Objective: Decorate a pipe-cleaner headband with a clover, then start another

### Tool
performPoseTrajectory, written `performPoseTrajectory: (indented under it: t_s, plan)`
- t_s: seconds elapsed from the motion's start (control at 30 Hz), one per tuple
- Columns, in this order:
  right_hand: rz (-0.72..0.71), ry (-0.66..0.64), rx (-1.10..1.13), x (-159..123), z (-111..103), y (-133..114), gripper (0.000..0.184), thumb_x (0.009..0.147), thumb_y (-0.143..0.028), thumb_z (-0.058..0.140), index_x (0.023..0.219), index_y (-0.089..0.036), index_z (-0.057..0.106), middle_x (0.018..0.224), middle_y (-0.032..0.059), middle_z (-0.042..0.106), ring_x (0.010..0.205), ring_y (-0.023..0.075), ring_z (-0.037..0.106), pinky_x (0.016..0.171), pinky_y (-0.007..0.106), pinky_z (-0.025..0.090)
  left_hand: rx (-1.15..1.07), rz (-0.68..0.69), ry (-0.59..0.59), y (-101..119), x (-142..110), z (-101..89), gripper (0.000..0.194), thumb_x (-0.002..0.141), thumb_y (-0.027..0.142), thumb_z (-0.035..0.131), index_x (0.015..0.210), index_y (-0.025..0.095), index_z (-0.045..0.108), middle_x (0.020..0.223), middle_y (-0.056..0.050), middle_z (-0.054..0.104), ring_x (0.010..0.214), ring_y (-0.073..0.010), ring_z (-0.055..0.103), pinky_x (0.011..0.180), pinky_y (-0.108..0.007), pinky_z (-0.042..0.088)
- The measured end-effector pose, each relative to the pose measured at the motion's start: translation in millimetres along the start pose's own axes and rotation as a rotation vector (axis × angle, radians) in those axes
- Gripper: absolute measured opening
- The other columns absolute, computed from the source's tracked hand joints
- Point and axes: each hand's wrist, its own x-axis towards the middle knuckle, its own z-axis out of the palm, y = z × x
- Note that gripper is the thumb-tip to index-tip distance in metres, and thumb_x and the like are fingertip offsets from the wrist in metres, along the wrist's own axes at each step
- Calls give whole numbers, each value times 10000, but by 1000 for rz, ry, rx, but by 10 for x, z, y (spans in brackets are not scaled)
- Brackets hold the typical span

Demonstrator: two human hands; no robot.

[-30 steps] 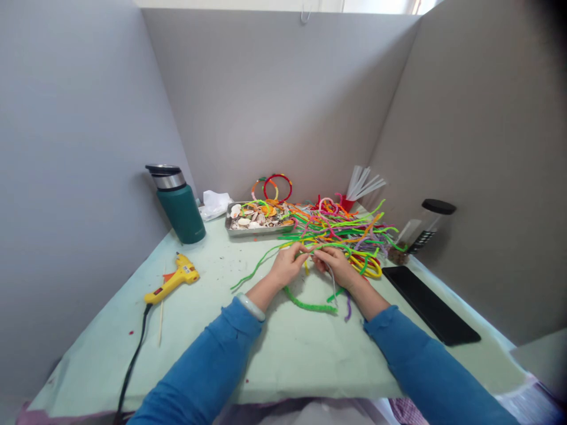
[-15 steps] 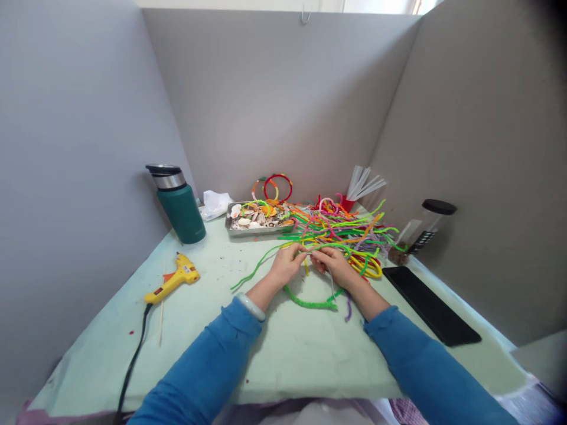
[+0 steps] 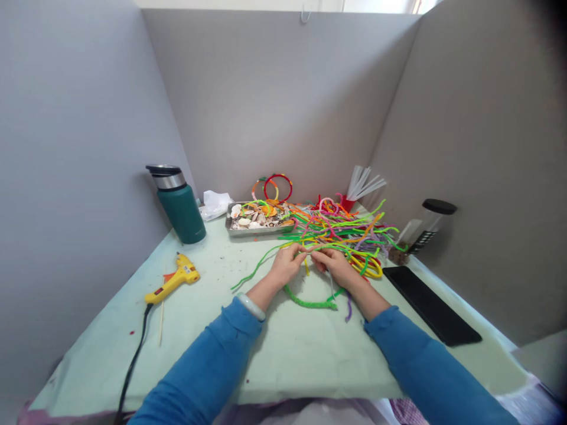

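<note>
My left hand (image 3: 287, 267) and my right hand (image 3: 337, 265) meet fingertip to fingertip at the middle of the table, both pinched on a green pipe cleaner (image 3: 309, 304). It curves in a loop below the hands. A thin pale strand hangs from my right fingers. Just behind the hands lies a heap of colourful pipe cleaners (image 3: 341, 233).
A yellow glue gun (image 3: 173, 278) with a black cord lies at the left. A green flask (image 3: 179, 205) stands behind it. A metal tray of shells (image 3: 254, 218) and two wrapped rings (image 3: 273, 188) sit at the back. A black phone (image 3: 429, 304) and a black-lidded jar (image 3: 425, 227) are at the right.
The green loop below the hands has drawn slightly tighter and shifted left; the hands stay almost in place.
</note>
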Motion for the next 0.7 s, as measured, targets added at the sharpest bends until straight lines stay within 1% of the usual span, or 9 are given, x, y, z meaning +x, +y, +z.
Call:
performPoseTrajectory:
  t_s: [0.13, 0.23, 0.47, 0.63, 0.7]
  plan:
    - [2, 1, 12, -13, 0, -9, 274, 745, -436, 593, 747, -162, 594, 511, -55, 435, 467, 89, 373, 472, 238, 270, 3, 2, 2, -6, 0, 4, 172, 803, 244, 505, 893, 164, 627, 802, -14, 651, 734, -140, 554, 688, -233, 402]
    - [4, 1, 23, -12, 5, -5, 293, 740, -445, 594, 846, -171, 603, 544, -58, 441, 471, 89, 371, 467, 235, 270, 2, 3, 3, -12, -1, 8, 176, 803, 246, 506, 895, 162, 630, 797, -15, 651, 728, -140, 554, 688, -236, 403]
    - [19, 10, 6, -1, -3, 23, 319, 734, -465, 599, 841, -165, 616, 527, -54, 448, 470, 92, 372, 471, 241, 272, 2, 4, 1, -21, 0, 7, 184, 808, 252, 498, 889, 166, 639, 793, -14, 652, 722, -140, 554, 690, -237, 402]
    - [14, 3, -1, -9, -8, 17, 317, 744, -450, 594, 891, -170, 616, 533, -54, 444, 478, 93, 370, 475, 238, 270, 7, -3, -2, -18, 1, 7, 185, 805, 256, 503, 890, 167, 641, 788, -15, 652, 719, -143, 551, 693, -242, 402]
    - [14, 7, -6, -5, -4, 24, 316, 742, -459, 589, 867, -170, 617, 525, -53, 440, 474, 95, 364, 471, 239, 265, 7, -5, -1, -15, 0, 6, 182, 806, 251, 500, 889, 170, 641, 788, -14, 652, 721, -143, 551, 696, -242, 403]
